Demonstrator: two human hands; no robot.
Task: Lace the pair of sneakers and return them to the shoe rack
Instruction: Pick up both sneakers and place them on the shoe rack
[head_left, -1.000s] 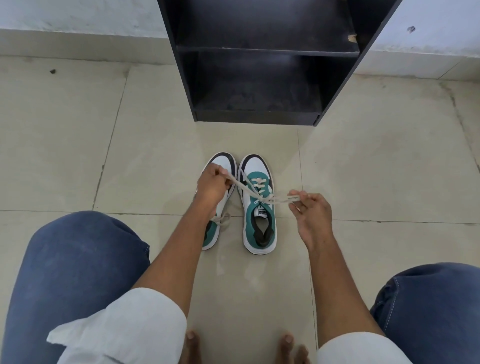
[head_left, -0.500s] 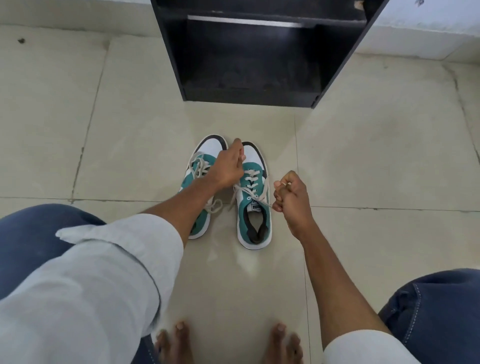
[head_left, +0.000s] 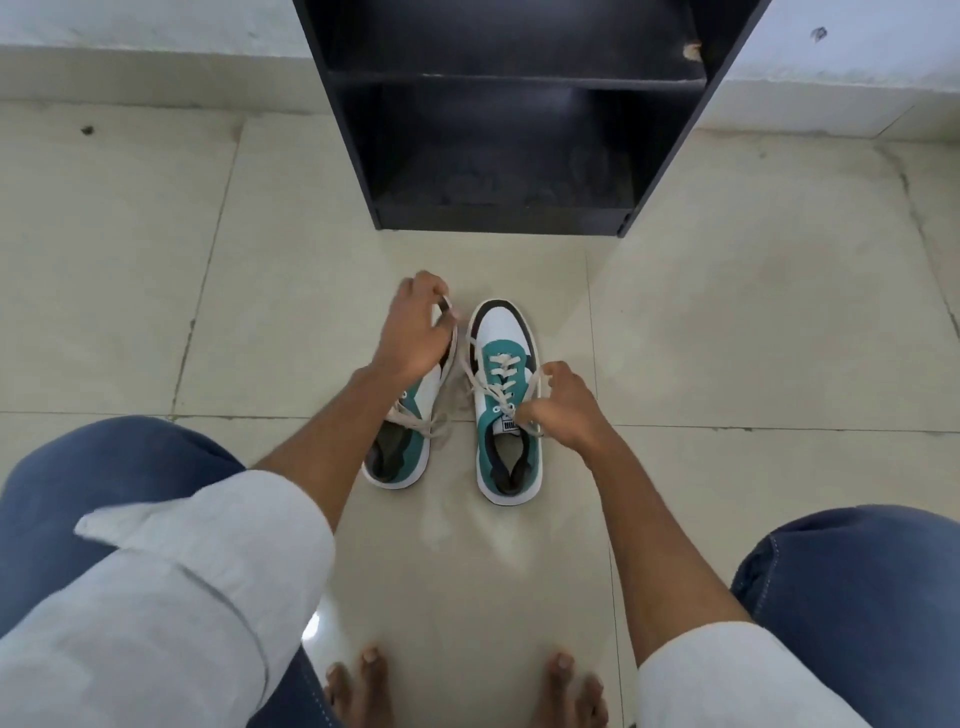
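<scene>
Both sneakers (head_left: 506, 395) sat before the rack (head_left: 511, 119). Since a moment earlier, your left hand (head_left: 413, 332) had moved to the left sneaker's toe, pinching lace (head_left: 448, 306); your right hand (head_left: 558, 408) gripped the other end.

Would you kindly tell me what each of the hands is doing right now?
Left hand: closed, pinching one end of the lace above the left sneaker.
Right hand: closed on the lace's other end, beside the right sneaker.
</scene>
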